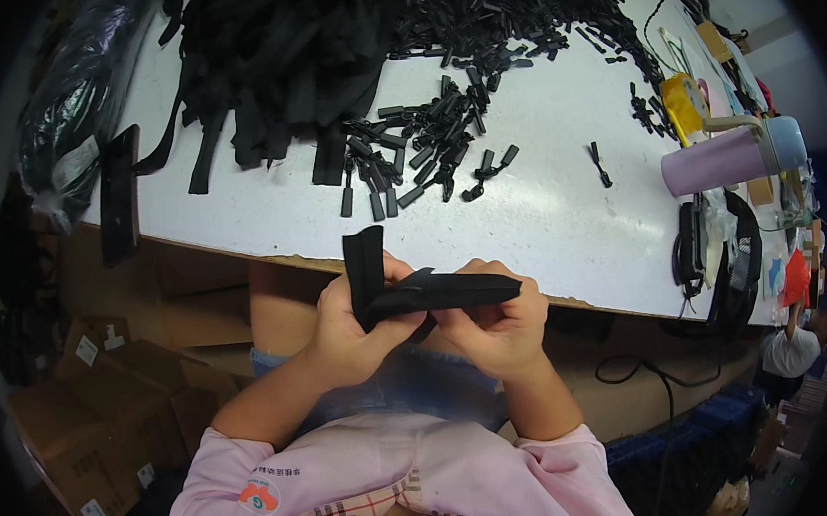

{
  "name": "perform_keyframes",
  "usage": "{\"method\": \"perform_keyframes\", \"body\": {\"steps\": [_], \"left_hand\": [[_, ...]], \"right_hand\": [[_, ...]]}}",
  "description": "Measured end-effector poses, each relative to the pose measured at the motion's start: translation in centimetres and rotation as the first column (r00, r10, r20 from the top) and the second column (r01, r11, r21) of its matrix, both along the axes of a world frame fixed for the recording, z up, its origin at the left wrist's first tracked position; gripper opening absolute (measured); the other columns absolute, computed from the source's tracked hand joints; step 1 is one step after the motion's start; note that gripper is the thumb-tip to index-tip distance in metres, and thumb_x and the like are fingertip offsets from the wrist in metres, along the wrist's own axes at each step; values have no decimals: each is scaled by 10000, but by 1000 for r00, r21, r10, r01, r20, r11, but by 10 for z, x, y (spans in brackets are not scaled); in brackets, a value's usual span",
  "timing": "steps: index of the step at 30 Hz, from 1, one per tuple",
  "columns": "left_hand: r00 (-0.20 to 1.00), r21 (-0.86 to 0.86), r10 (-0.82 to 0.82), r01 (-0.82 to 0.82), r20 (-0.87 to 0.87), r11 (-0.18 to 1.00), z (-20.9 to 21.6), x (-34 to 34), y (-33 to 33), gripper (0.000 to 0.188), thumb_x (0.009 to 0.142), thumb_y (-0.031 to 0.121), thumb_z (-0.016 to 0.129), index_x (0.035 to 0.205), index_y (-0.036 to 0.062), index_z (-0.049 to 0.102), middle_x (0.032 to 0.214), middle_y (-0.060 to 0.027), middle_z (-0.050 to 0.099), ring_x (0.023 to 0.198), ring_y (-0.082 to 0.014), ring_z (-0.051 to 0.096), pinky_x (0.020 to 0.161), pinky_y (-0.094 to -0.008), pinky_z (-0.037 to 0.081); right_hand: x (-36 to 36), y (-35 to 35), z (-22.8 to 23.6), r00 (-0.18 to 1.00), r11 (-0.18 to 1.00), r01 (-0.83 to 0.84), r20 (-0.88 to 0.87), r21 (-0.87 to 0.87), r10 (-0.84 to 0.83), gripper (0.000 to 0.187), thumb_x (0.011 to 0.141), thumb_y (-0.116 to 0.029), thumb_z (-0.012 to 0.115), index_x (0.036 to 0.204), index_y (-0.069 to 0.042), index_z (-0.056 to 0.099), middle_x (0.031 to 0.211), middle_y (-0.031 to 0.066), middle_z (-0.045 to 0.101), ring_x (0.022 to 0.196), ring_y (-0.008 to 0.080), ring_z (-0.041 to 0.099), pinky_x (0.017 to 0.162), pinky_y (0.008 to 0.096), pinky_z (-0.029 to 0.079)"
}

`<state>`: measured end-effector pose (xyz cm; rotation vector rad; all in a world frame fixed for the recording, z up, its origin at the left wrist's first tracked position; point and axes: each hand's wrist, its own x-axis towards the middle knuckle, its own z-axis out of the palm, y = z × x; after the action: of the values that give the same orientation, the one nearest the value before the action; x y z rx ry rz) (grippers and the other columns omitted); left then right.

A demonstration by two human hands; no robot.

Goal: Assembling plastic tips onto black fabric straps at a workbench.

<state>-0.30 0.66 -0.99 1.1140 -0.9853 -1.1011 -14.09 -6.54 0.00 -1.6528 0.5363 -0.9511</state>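
Both of my hands hold a folded black zipper tape (454, 292) in front of my lap, just off the table's near edge. My left hand (347, 335) pinches it at the fold, where one end stands up and the rest runs right. My right hand (500, 324) is closed round the other end, thumb underneath and fingers behind it. Whether a slider sits on the tape is hidden by my fingers. Beyond my hands, black zipper sliders with long pulls (447, 126) lie in a loose cluster. A heap of black tapes (284, 56) lies behind, to the left.
More sliders are piled (520, 1) at the far side of the white table (526, 221). A lone slider (600, 164) lies to the right, near a lilac bottle (714, 160). A dark phone-like slab (120, 197) overhangs the left edge. Cardboard boxes (109, 433) stand below left; another person (792, 351) is far right.
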Motion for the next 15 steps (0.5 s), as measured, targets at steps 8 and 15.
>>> {"method": "perform_keyframes", "body": {"steps": [8, 15], "left_hand": [[986, -192, 157, -143, 58, 971, 5, 5, 1, 143, 759, 67, 562, 875, 7, 504, 762, -32, 519, 687, -77, 487, 619, -210, 403], [860, -79, 203, -188, 468, 979, -15, 10, 2, 307, 628, 45, 589, 906, 26, 460, 689, -125, 513, 615, -292, 533, 559, -298, 421]], "right_hand": [[9, 6, 4, 911, 947, -311, -259, 81, 322, 83, 665, -17, 605, 692, 4, 530, 581, 56, 499, 432, 94, 455, 400, 222, 361], [12, 16, 9, 992, 976, 74, -116, 205, -51, 247, 668, -102, 680, 861, 15, 580, 633, 6, 531, 480, 19, 433, 415, 173, 358]]}}
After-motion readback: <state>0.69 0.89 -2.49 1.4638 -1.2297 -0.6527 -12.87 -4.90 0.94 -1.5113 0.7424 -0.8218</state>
